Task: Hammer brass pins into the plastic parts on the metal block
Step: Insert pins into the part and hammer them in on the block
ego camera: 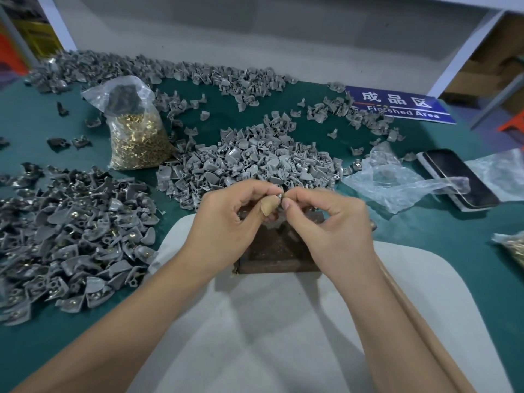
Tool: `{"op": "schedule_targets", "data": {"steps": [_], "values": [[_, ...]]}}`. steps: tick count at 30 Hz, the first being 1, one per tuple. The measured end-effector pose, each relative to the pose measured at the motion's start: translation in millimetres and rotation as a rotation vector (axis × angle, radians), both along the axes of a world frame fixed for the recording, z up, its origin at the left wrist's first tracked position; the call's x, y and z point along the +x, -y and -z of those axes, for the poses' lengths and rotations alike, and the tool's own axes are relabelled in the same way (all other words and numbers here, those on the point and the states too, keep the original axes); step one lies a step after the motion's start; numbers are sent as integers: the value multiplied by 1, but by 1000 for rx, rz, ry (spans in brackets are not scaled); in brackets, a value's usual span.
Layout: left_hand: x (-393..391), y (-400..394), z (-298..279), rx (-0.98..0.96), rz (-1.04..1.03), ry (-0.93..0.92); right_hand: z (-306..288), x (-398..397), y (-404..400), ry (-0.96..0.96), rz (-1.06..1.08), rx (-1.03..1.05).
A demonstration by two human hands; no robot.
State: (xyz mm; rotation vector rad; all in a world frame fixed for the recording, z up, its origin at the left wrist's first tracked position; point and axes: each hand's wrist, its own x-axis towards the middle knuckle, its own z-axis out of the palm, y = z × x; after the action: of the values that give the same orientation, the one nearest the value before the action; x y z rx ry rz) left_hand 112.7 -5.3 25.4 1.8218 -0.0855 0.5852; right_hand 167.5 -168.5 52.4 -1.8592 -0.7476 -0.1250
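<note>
A: Hands are seen over the dark rusty metal block [279, 251], which is set on a pale grey mat [283, 321] on the green-topped bench [425, 251].

B: What is held by the left hand [229, 219]?

A: A small grey plastic part [269, 205] is pinched between its thumb and curled fingers, just above the far edge of the block.

B: And the right hand [329, 222]?

A: Its thumb and forefinger are closed on a tiny metal pin [281, 195], brought against the top of the plastic part. The other fingers are curled loosely. A wooden handle [411, 321] is seen along the right forearm; how it is held cannot be told.

B: Where are the other parts kept?

A: A heap of loose grey plastic parts [249, 163] is spread just beyond the hands. A second heap of grey parts with brass pins fitted [73, 236] lies to the left. A clear plastic bag of brass pins [136, 137] stands upright behind that heap.

B: Anything to the right?

A: A crumpled clear plastic bag [397, 182] is seen beside a dark mobile phone [456, 180], and a blue sign reading "Finished Area" [397, 104] lies farther back.
</note>
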Motion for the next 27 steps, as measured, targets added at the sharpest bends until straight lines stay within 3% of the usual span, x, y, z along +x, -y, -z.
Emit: {"op": "schedule_targets", "data": {"steps": [9, 27], "values": [[0, 2, -1, -90, 9, -29, 1, -1, -1, -106, 29, 95], [-3, 14, -6, -291, -29, -22, 3, -8, -10, -141, 68, 215]]}}
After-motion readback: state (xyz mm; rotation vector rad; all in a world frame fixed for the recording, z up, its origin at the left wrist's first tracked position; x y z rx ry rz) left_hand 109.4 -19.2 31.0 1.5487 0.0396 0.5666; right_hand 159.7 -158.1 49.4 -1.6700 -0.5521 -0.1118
